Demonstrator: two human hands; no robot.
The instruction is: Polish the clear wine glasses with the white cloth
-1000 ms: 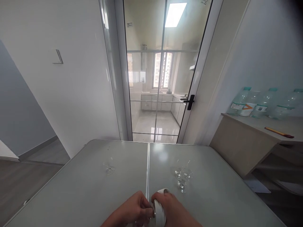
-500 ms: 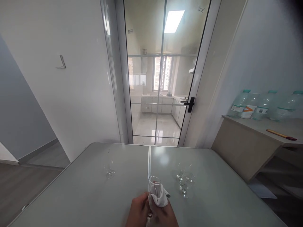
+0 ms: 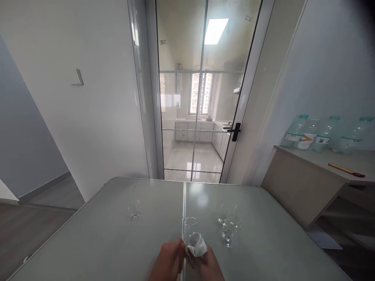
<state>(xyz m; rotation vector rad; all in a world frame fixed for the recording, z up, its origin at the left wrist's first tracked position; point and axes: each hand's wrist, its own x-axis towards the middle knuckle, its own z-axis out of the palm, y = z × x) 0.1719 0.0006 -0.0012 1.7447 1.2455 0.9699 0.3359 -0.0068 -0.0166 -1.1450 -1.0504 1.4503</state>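
A clear stemmed glass [image 3: 190, 223] stands upright between my hands at the table's near middle, its rim uppermost. My left hand [image 3: 170, 254] is closed around the lower part of this glass. My right hand [image 3: 207, 262] grips a white cloth [image 3: 198, 246] bunched against the glass's right side. The stem and foot are mostly hidden by my fingers, which are slightly blurred. To the right, a cluster of clear stemmed glasses [image 3: 227, 237] rests on the table. Another stemmed glass [image 3: 135, 214] stands alone on the left.
The grey-green table [image 3: 102, 234] has a pale seam down its middle. Beyond its far edge is a framed glass door [image 3: 195, 152] with a black handle [image 3: 235, 132]. On the right, a wooden shelf unit [image 3: 304, 175] carries several plastic bottles [image 3: 322, 138] and a thin red-and-yellow object [image 3: 346, 170].
The cloth has slid down from inside or around the glass's upper bowl to lower on its right side. My right hand has lowered with it, while the left still holds the glass.
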